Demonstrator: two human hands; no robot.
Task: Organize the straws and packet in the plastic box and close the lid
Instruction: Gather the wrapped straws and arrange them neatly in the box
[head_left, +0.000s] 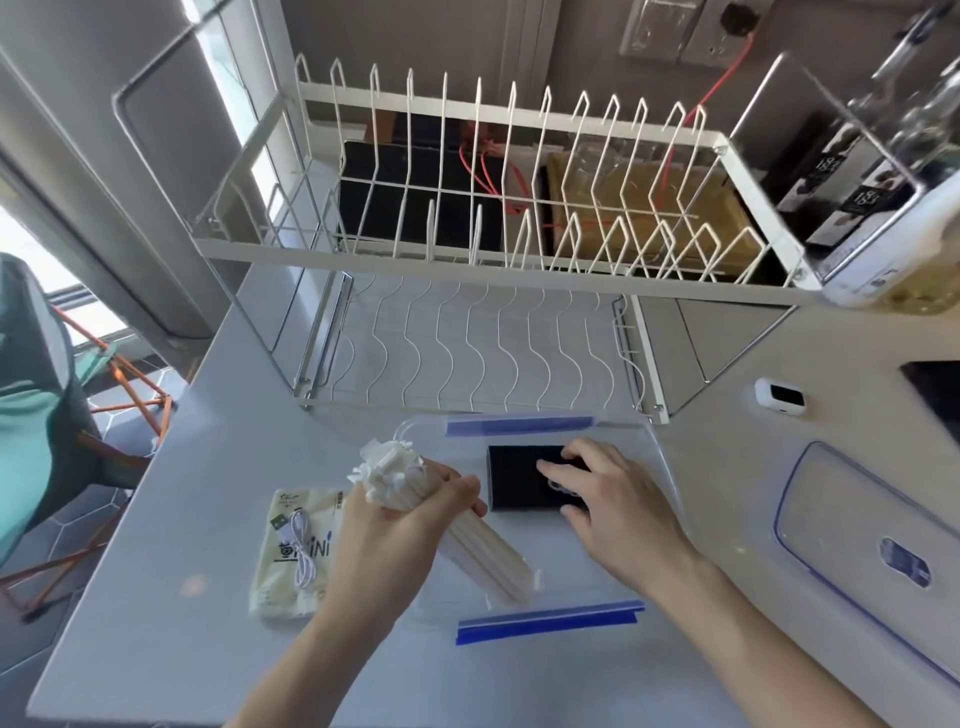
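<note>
A clear plastic box (670, 467) with blue clips on its near and far rims stands open on the white counter. My left hand (400, 525) grips a bundle of white paper-wrapped straws (488, 556), held slanted over the box's left side. My right hand (608, 499) reaches into the box, fingers resting on a black packet (519, 478) lying on the box floor. The box's clear lid (852, 519), edged in blue, lies flat on the counter to the right.
A pale tissue pack (296, 556) with a white USB cable (301, 545) on top lies left of the box. A white two-tier dish rack (498, 260) stands behind it. A small white device (779, 396) sits at the right. The counter's left edge drops off beside an orange-legged chair (124, 395).
</note>
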